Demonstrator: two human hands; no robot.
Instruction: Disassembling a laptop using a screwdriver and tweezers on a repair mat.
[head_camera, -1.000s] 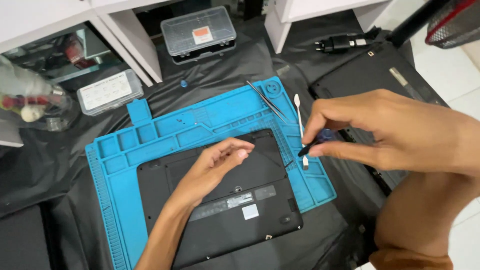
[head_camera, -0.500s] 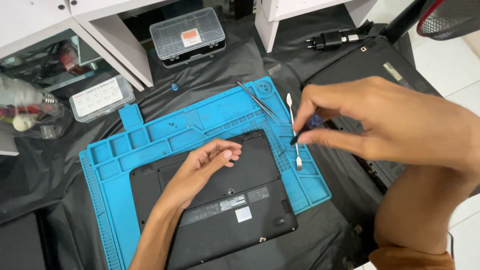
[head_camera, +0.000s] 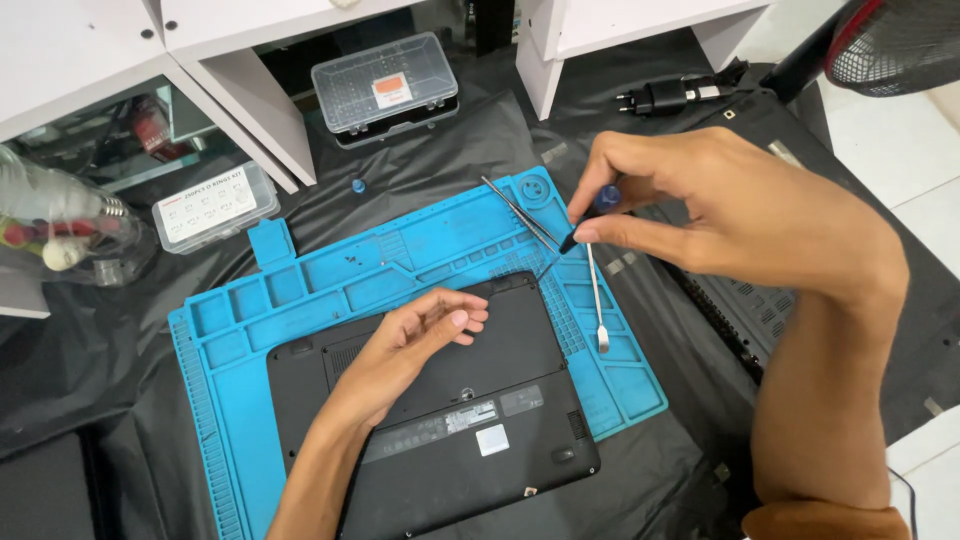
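The laptop (head_camera: 440, 400) lies bottom-up on the blue mat (head_camera: 300, 290), its black base panel matte, with a vent grille near the left, a few screw holes, and pale stickers toward the near edge. The left hand (head_camera: 405, 345) rests on the panel, fingers loosely curled, holding nothing. The right hand (head_camera: 720, 215) hovers above the mat's right side, thumb and fingertips pinched in a narrow grip on a small screwdriver (head_camera: 590, 215) — blue handle, dark tip pointing down-left. Only a short part of the tool shows; the rest is hidden inside the fingers, and the tip's type is too small to make out. On the mat lie tweezers (head_camera: 515, 208) near the top edge and a thin metal spudger (head_camera: 597, 300) in the right-hand trays, just below the screwdriver tip.

A second dark laptop (head_camera: 740, 310) sits on the black sheet to the right, mostly covered by the right forearm. Beyond the mat stand a clear parts box (head_camera: 385, 85), a smaller clear box (head_camera: 215, 205) and a black plug (head_camera: 665, 95). A fan (head_camera: 895, 45) is cut off at the top right corner.
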